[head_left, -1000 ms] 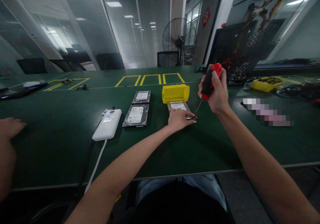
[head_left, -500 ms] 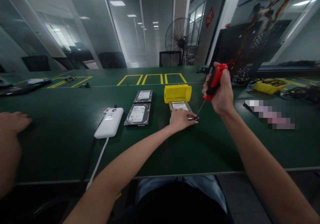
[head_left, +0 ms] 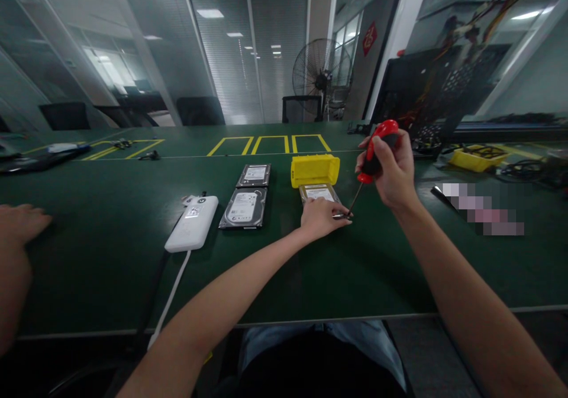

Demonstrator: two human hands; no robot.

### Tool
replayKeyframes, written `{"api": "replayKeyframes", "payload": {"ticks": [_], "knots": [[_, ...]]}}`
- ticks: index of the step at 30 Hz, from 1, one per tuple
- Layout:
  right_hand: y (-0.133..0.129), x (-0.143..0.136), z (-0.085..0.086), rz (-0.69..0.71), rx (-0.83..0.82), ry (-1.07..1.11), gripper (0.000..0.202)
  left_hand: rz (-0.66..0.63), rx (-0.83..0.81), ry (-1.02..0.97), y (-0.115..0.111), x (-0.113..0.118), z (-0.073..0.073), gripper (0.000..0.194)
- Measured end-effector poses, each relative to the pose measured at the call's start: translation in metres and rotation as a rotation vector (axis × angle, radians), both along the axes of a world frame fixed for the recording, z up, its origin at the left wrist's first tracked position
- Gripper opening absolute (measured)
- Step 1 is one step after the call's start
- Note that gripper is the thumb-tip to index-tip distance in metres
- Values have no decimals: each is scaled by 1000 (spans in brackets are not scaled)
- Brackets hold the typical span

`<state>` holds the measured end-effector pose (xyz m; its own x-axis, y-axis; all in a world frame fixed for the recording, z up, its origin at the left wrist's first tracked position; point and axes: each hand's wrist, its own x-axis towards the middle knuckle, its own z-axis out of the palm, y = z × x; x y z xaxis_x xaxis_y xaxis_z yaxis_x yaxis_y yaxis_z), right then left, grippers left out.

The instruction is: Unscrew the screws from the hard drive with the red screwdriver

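Observation:
In the head view, my right hand (head_left: 390,170) is closed round the red and black handle of a screwdriver (head_left: 369,160). Its thin shaft slants down to the left, and the tip meets the near right corner of a hard drive, beside my left fingertips. My left hand (head_left: 322,214) grips the near end of that hard drive (head_left: 319,193), thumb and fingers curled over it and hiding much of it. The drive's far end touches or lies just in front of a yellow plastic bin (head_left: 315,170). Whether a screw sits under the tip is too small to tell.
Two more hard drives (head_left: 244,207) lie left of my hands. Beside them is a white power bank (head_left: 193,223) with a white cable. Another person's hand (head_left: 24,223) rests at the far left. To the right are a blurred-out flat item (head_left: 483,209) and another yellow bin (head_left: 477,157).
My right hand and the screwdriver handle have shifted slightly, the handle now leaning a little differently. My left hand stays on the hard drive. The whole view has tilted slightly.

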<state>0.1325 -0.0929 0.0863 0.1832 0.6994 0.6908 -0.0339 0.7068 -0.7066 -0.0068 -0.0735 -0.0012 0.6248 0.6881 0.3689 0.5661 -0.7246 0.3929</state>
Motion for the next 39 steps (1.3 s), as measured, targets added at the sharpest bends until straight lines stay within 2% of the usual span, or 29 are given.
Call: {"api": "replayKeyframes", "payload": {"ticks": [6,14,23,32,36,39], "knots": [[-2,-4,0,66,-16,57,36,5,-18,4,0,0,1,29],[-4,-6,2,20,-40,-5,36,32,-40,28,-2,1,3,30],[-3,-7,-2,-73,34,29,32,7,-25,24,-2,0,2,30],[-5,-9,0,-17,-26,21,38,6,-10,20,0,1,-1,30],[-3,-7,0,34,-23,49,31,1,7,6,1,1,-2,29],[-3,-8,-3,-27,16,17,27,3,3,17,1,1,-1,30]]}}
